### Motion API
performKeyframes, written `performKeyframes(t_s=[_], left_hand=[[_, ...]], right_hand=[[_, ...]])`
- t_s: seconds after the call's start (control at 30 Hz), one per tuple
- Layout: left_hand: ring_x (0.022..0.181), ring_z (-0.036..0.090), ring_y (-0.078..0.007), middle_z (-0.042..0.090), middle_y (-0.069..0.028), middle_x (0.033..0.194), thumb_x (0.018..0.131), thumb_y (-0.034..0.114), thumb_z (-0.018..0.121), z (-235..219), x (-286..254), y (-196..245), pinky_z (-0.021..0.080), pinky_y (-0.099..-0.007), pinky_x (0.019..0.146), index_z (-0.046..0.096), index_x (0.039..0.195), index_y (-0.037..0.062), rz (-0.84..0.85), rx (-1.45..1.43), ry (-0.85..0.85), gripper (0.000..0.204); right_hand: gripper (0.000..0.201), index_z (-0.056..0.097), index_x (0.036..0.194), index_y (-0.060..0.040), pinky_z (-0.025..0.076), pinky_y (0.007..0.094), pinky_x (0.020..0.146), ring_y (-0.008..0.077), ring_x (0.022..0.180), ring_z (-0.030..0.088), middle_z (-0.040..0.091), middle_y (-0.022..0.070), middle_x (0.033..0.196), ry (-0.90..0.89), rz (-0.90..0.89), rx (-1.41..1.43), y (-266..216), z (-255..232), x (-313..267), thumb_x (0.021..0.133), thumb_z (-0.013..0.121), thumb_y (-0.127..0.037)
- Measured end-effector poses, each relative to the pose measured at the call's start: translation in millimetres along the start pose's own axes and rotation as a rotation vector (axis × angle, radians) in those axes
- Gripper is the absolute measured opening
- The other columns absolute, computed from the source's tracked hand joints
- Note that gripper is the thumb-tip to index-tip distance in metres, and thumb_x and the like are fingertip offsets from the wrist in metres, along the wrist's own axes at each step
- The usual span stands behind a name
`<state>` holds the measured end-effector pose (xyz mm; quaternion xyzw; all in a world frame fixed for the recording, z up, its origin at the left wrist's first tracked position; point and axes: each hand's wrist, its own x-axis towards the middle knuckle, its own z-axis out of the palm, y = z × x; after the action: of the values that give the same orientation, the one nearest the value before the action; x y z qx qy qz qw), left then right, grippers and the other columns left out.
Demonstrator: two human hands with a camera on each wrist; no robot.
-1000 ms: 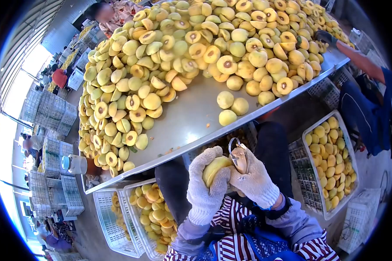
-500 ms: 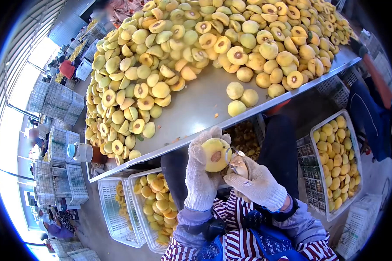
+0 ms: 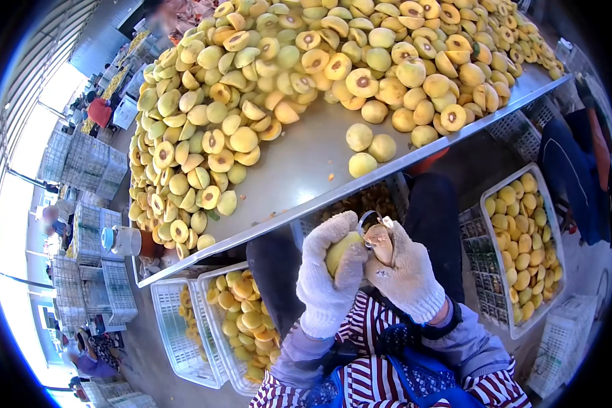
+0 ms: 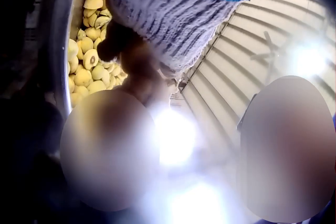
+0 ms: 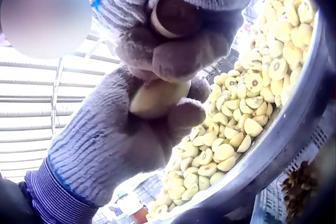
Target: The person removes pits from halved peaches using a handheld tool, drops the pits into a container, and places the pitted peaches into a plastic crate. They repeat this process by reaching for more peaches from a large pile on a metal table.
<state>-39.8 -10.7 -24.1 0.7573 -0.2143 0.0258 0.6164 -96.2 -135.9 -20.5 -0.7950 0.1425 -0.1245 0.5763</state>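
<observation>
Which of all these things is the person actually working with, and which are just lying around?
In use: left hand, fruit, right hand, scoop tool.
Lying about: fruit heap, metal table, crates of fruit, jar.

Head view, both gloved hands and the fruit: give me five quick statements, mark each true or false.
1. The left hand grips a yellow fruit half. True.
2. The right hand is empty. False: it holds a looped pitting tool.
3. Both hands work over the metal table. False: they are below its front edge, over the lap.
4. The white crate at the person's right holds yellow fruit. True.
5. Both hands are bare. False: both wear knit gloves.
</observation>
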Motion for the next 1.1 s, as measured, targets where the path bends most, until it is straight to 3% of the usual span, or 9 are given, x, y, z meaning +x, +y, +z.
performKeyframes(t_s=[0.07,0.2,0.5,0.6,0.7,0.83,0.9,1.03,1.1], left_hand=[[0.104,0.067,-0.0215,0.066,-0.0167,0.118,0.097,0.016,0.063,7.8,0.2,-10.8,0.055,-0.0334,0.09,0.053,0.123,-0.0002,0.234,0.176,0.102,0.032],[0.101,0.067,-0.0321,0.063,-0.0188,0.118,0.099,0.046,0.055,-6.0,18.3,22.8,0.059,-0.039,0.082,0.055,0.123,-0.001,-0.496,-0.575,0.112,0.053],[0.1,0.068,-0.0315,0.066,-0.0194,0.114,0.1,0.051,0.049,-2.8,11.4,15.1,0.058,-0.0411,0.086,0.06,0.117,-0.0032,-0.367,-0.622,0.168,0.058],[0.114,0.061,-0.0301,0.057,-0.0175,0.131,0.103,0.045,0.046,-6.6,4.8,11.4,0.05,-0.0408,0.098,0.05,0.129,-0.0023,-0.302,-0.662,0.073,0.054],[0.116,0.06,-0.0296,0.055,-0.0184,0.134,0.103,0.039,0.049,-5.2,0.4,12.9,0.049,-0.0397,0.1,0.048,0.133,-0.003,-0.158,-0.546,0.068,0.052],[0.12,0.057,-0.0308,0.053,-0.0213,0.138,0.103,0.028,0.053,-9.3,-3.5,18.1,0.048,-0.0411,0.101,0.052,0.133,-0.004,-0.201,-0.568,0.042,0.045],[0.122,0.056,-0.0323,0.053,-0.0227,0.137,0.101,0.023,0.054,-8.7,-3.8,16.6,0.047,-0.0422,0.102,0.054,0.13,-0.0047,-0.073,-0.383,0.02,0.04],[0.123,0.055,-0.0348,0.054,-0.025,0.136,0.096,0.012,0.057,-13.3,3.0,2.3,0.045,-0.0421,0.103,0.058,0.129,-0.0025,0.305,0.052,-0.09,0.036],[0.118,0.059,-0.0334,0.057,-0.0235,0.133,0.095,0.011,0.058,-13.2,8.3,3.9,0.048,-0.0398,0.099,0.06,0.127,-0.0001,0.363,0.134,-0.121,0.033]], right_hand=[[0.038,0.057,0.119,-0.0084,0.057,0.0377,0.069,0.0348,0.078,0.072,0.069,0.0188,0.085,-0.138,0.086,0.078,0.2,1.5,-2.5,0.086,0.069,-0.023],[0.052,0.053,0.133,-0.0113,0.055,0.0365,0.082,0.0328,0.093,0.071,0.07,0.016,0.097,-0.489,0.315,0.256,-1.9,13.0,-19.7,0.087,0.067,-0.033],[0.051,0.057,0.126,-0.0073,0.055,0.041,0.079,0.0373,0.094,0.069,0.07,0.0179,0.099,-0.451,0.367,0.06,-6.1,9.9,-8.4,0.09,0.068,-0.041],[0.049,0.058,0.125,-0.0076,0.055,0.0407,0.079,0.0378,0.094,0.068,0.07,0.0188,0.099,-0.43,0.354,0.09,-14.0,8.7,-8.7,0.09,0.067,-0.041],[0.049,0.057,0.126,-0.0057,0.055,0.0388,0.079,0.0341,0.09,0.071,0.072,0.0147,0.097,-0.444,0.348,0.143,-6.2,11.1,-9.7,0.091,0.067,-0.039],[0.031,0.061,0.111,-0.0062,0.053,0.0289,0.059,0.0174,0.065,0.065,0.067,0.0056,0.079,-0.596,0.5,0.545,-18.1,0.7,-8.1,0.095,0.065,-0.032],[0.023,0.062,0.102,-0.0072,0.047,0.0237,0.047,0.0088,0.054,0.057,0.062,0.0009,0.07,-0.729,0.664,0.617,-23.4,-9.1,-1.5,0.096,0.064,-0.029],[0.024,0.06,0.093,-0.008,0.031,0.0219,0.035,0.0055,0.044,0.048,0.055,-0.0012,0.062,-0.863,0.475,0.751,6.2,-15.7,-1.3,0.097,0.064,-0.031],[0.024,0.06,0.091,-0.0079,0.031,0.022,0.036,0.0053,0.043,0.046,0.055,-0.0015,0.061,-0.902,0.571,0.758,8.6,-18.3,-1.8,0.096,0.064,-0.031]])
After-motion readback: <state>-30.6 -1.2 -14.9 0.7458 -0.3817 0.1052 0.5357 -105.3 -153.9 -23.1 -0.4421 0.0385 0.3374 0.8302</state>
